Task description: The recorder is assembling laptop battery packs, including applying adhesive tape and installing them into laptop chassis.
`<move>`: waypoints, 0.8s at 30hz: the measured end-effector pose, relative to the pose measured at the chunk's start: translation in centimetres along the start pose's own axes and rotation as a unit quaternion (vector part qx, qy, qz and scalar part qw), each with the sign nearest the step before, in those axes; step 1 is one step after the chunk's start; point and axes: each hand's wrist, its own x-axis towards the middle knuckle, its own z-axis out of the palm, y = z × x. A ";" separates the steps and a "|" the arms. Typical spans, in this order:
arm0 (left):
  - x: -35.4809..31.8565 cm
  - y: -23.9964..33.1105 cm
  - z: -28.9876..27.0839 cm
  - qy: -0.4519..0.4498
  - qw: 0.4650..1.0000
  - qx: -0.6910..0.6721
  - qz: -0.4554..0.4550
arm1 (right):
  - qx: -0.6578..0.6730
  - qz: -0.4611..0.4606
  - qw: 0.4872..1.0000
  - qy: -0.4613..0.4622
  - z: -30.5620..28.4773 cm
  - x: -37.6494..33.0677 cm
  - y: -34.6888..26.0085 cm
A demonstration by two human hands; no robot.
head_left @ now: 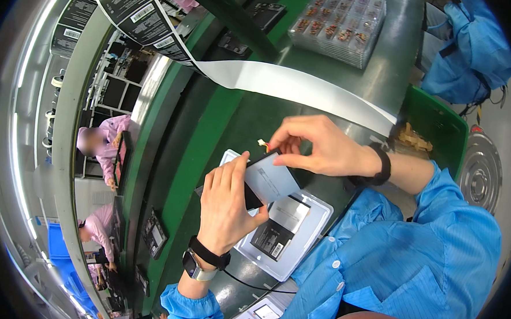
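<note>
A flat battery pack (269,180) with a pale grey face and dark edges is held tilted over a white plastic tray (316,220). My left hand (224,201) grips it along its left side, fingers over the far edge and thumb at the near one. At its upper corner, my right hand (317,144) is closed in a pinch. A small white connector (262,142) on red and yellow wires sticks out beside those fingertips. In the tray lies another flat battery pack (278,230) with a black and silver label. The held pack hides the tray's far part.
A label strip (305,87) curls across the bench from a black printed length. Clear compartment boxes (337,25) with small parts stand at the back. To the right is a green bin (436,123). Black units (154,233) sit on the green conveyor; co-workers in pink stand beyond.
</note>
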 end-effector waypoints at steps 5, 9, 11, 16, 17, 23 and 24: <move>3.2 0.0 -1.3 -0.029 0.999 0.037 0.028 | 0.053 0.043 0.994 0.081 -0.9 -0.5 3.0; 7.3 -3.9 -1.6 0.031 0.983 -0.178 -0.037 | 0.020 0.085 0.974 0.209 -6.9 -4.3 3.0; 9.8 -6.2 0.6 -0.003 0.970 -0.233 -0.073 | -0.020 0.080 0.969 0.233 -10.3 -7.0 2.3; 14.5 -4.4 12.8 -0.052 0.991 -0.113 0.055 | -0.026 0.036 0.934 0.354 -13.8 -11.7 0.9; 15.2 -3.2 14.6 -0.095 0.981 -0.136 0.095 | 0.017 0.048 0.927 0.372 -13.4 -12.3 0.9; 15.6 6.0 17.7 0.058 0.966 -0.067 0.242 | 0.216 0.087 0.869 0.437 -7.9 -12.3 2.2; 15.8 6.3 16.7 0.024 0.963 -0.090 0.253 | 0.248 0.093 0.868 0.421 -7.2 -11.8 2.8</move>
